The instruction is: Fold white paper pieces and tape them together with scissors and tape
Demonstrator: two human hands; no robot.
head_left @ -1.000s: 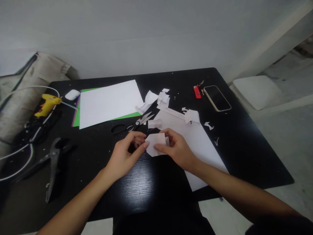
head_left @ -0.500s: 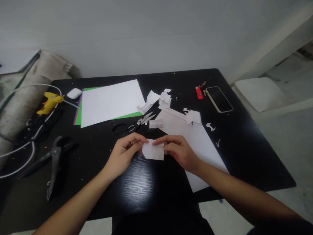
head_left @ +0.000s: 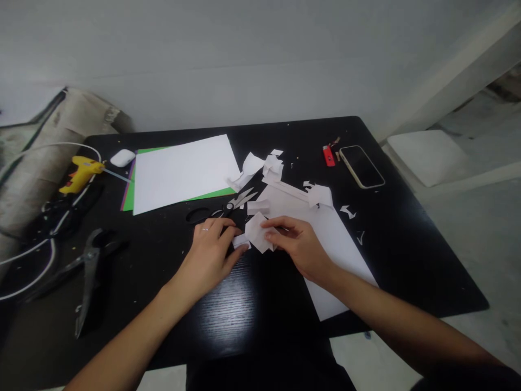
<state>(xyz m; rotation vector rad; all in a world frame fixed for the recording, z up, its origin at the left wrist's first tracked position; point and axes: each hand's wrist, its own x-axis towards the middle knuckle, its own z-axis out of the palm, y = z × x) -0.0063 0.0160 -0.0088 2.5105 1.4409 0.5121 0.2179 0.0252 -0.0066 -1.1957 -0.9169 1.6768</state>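
Note:
My right hand [head_left: 303, 244] pinches a small folded piece of white paper [head_left: 256, 231] between thumb and fingers, tilted over the middle of the table. My left hand [head_left: 211, 247] is low beside it, thumb and fingers closing around a smaller white paper piece [head_left: 242, 240]. Part of that smaller piece is hidden by the fingers. Just beyond my hands lie black-handled scissors [head_left: 230, 206] with their blades parted, and a curled paper strip [head_left: 259, 207]. A large white sheet [head_left: 325, 260] extends under my right wrist.
Paper scraps [head_left: 272, 167] and a folded paper form [head_left: 320, 195] lie farther back. White and coloured sheets [head_left: 183, 174] are stacked at left, near a yellow glue gun [head_left: 83, 174], a white case [head_left: 122, 158] and pliers [head_left: 90, 266]. A red lighter [head_left: 328, 156] and phone [head_left: 362, 166] are at right.
The paper held in both hands has been turned and is now in my right hand alone. My left hand has moved off it, down onto a smaller paper piece.

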